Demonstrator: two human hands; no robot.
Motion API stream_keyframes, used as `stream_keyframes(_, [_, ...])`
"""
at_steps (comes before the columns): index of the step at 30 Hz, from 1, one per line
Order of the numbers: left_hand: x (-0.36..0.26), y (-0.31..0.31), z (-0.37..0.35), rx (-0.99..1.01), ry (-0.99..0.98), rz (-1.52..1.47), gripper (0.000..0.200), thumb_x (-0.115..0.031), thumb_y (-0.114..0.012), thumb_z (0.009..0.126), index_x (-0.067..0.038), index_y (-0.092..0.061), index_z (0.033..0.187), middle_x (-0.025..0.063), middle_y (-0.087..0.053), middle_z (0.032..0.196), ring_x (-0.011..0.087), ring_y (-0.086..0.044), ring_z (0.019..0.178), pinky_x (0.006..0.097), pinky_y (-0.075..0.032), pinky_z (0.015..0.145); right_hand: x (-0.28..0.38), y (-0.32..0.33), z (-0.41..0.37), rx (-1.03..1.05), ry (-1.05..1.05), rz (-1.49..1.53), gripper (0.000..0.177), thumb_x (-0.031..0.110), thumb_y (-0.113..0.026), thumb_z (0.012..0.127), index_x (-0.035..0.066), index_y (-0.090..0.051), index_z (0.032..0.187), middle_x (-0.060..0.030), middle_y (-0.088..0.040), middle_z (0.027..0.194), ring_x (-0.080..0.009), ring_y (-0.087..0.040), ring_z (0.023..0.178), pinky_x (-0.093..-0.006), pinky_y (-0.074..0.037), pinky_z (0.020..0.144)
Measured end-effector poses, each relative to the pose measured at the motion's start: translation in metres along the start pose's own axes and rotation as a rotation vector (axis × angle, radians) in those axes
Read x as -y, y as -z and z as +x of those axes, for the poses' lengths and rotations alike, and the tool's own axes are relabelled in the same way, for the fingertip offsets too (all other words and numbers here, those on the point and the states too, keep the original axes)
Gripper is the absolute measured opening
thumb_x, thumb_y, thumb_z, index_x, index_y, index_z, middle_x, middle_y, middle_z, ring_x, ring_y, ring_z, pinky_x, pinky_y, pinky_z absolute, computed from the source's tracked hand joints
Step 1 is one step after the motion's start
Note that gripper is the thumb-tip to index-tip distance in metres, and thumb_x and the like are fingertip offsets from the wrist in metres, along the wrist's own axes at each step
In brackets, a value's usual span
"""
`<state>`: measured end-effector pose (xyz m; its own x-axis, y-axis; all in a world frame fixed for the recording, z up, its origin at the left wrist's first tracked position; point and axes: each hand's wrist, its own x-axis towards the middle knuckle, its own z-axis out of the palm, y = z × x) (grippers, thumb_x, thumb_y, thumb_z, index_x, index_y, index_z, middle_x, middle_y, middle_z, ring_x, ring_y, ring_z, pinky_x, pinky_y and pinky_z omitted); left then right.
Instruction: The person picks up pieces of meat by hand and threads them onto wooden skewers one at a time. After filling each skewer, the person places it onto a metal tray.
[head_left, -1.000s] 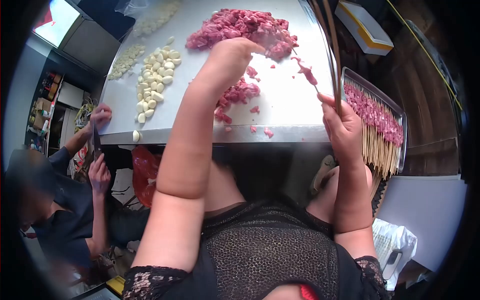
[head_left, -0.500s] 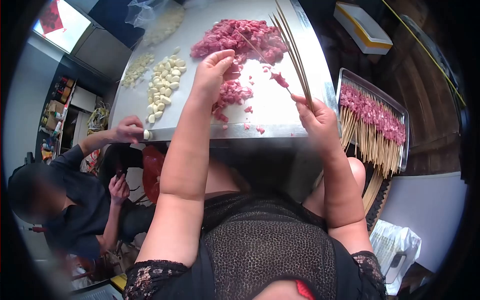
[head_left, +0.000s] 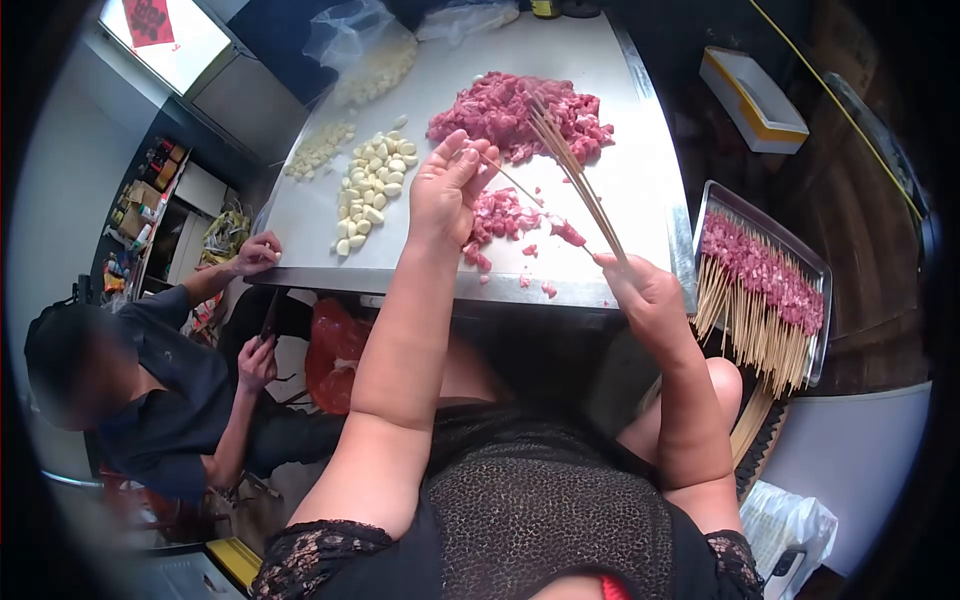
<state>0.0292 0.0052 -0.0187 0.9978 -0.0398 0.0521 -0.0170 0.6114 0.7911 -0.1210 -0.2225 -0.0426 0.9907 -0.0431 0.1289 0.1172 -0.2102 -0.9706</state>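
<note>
My right hand [head_left: 648, 298] grips a bunch of thin bamboo skewers [head_left: 580, 172] fanned up and to the left. One separate skewer [head_left: 515, 186] in that hand points toward my left hand and carries threaded pink meat [head_left: 568, 233] along its lower part. My left hand [head_left: 447, 188] is at the tip of this skewer, fingers curled around what looks like a small piece of meat, mostly hidden. Just beyond the hands lies a large heap of raw meat pieces [head_left: 515, 110]. A smaller pile of cut meat [head_left: 497, 215] lies beneath the loaded skewer.
Garlic cloves [head_left: 372, 190] lie on the white table [head_left: 640, 150], with a plastic bag [head_left: 365, 35] behind. On the right, a metal tray [head_left: 822, 345] holds finished meat skewers [head_left: 765, 275]. A co-worker [head_left: 170, 390] sits left, one hand at the table edge. A white-and-yellow box [head_left: 755, 100] stands beyond.
The view has shifted, so the table appears lower and further right. My left fingers have come to the skewer's tip. The co-worker's hand no longer shows a garlic clove.
</note>
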Motion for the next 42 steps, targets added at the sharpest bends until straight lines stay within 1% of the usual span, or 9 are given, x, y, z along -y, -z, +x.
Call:
stream_keyframes(8, [-0.001,-0.010,-0.001,-0.051,-0.107,-0.109,0.027,0.004,-0.053,0.089,0.000,-0.044,0.115,0.0179,-0.060,0.102,0.0271,-0.063,0.094,0.0367,-0.058,0.082,0.000,-0.004,0.002,0.012,0.026,-0.094,0.020,0.010,-0.057,0.089,0.003,-0.066,0.106,-0.0004,-0.053,0.062,-0.0059,-0.045,0.057,-0.0229,-0.040,0.054])
stream_keyframes(18, [-0.002,-0.019,-0.011,-0.063,-0.195,-0.017,0.023,0.004,-0.053,0.089,-0.001,-0.046,0.111,0.0161,-0.060,0.102,0.0253,-0.064,0.092,0.0347,-0.059,0.081,0.003,-0.006,-0.001,0.012,0.023,-0.110,0.021,0.009,-0.057,0.089,0.003,-0.066,0.107,-0.0006,-0.051,0.060,-0.0048,-0.044,0.055,-0.0226,-0.038,0.052])
stream_keyframes(21, [-0.003,-0.022,-0.013,-0.057,-0.232,0.041,0.017,0.003,-0.052,0.090,-0.003,-0.051,0.107,0.0169,-0.062,0.103,0.0270,-0.064,0.096,0.0375,-0.057,0.086,0.003,-0.007,-0.001,0.007,0.061,-0.118,0.021,0.008,-0.057,0.089,0.003,-0.066,0.107,-0.0004,-0.051,0.060,-0.0046,-0.044,0.056,-0.0225,-0.039,0.052])
stream_keyframes(26, [-0.003,-0.024,-0.015,-0.080,-0.156,-0.131,0.017,0.003,-0.050,0.091,-0.002,-0.051,0.108,0.0173,-0.063,0.101,0.0274,-0.064,0.095,0.0380,-0.057,0.086,-0.002,-0.008,0.000,-0.014,0.112,-0.100,0.021,0.008,-0.058,0.089,0.003,-0.066,0.107,-0.0020,-0.052,0.060,-0.0057,-0.045,0.055,-0.0230,-0.040,0.053])
stream_keyframes(30, [-0.003,-0.026,-0.018,-0.049,-0.127,-0.128,0.017,0.003,-0.049,0.091,-0.002,-0.051,0.108,0.0175,-0.063,0.100,0.0275,-0.065,0.095,0.0381,-0.057,0.086,-0.001,-0.006,0.001,-0.015,0.145,-0.164,0.021,0.009,-0.058,0.089,0.005,-0.066,0.107,-0.0039,-0.053,0.061,-0.0074,-0.047,0.055,-0.0240,-0.041,0.053])
stream_keyframes(32, [-0.002,-0.025,-0.021,-0.004,-0.133,-0.131,0.024,0.003,-0.052,0.090,0.000,-0.045,0.113,0.0171,-0.061,0.100,0.0262,-0.064,0.093,0.0371,-0.057,0.085,-0.002,-0.004,-0.001,-0.005,0.144,-0.187,0.020,0.009,-0.058,0.089,0.006,-0.067,0.107,-0.0042,-0.054,0.062,-0.0078,-0.047,0.055,-0.0242,-0.041,0.053])
stream_keyframes(34, [-0.007,-0.024,-0.022,0.019,-0.096,-0.099,0.024,0.002,-0.053,0.090,0.000,-0.045,0.113,0.0168,-0.061,0.100,0.0261,-0.064,0.093,0.0373,-0.057,0.085,-0.003,0.000,0.001,0.007,0.206,-0.227,0.020,0.009,-0.058,0.088,0.006,-0.067,0.106,-0.0047,-0.054,0.062,-0.0077,-0.047,0.056,-0.0242,-0.041,0.053])
stream_keyframes(39, [-0.010,-0.021,-0.023,0.032,0.001,-0.036,0.016,-0.001,-0.051,0.092,-0.003,-0.053,0.108,0.0157,-0.064,0.099,0.0271,-0.065,0.094,0.0392,-0.056,0.087,-0.001,0.005,0.003,-0.008,0.108,-0.170,0.020,0.009,-0.058,0.089,0.005,-0.067,0.106,-0.0029,-0.053,0.062,-0.0064,-0.046,0.056,-0.0234,-0.040,0.053])
stream_keyframes(42, [-0.007,-0.018,-0.021,0.053,0.047,-0.142,0.016,-0.002,-0.051,0.092,-0.003,-0.052,0.109,0.0150,-0.065,0.099,0.0267,-0.065,0.095,0.0393,-0.056,0.088,-0.011,-0.002,0.003,-0.012,0.115,-0.129,0.019,0.009,-0.059,0.089,0.005,-0.067,0.106,-0.0009,-0.052,0.062,-0.0053,-0.045,0.057,-0.0226,-0.040,0.053])
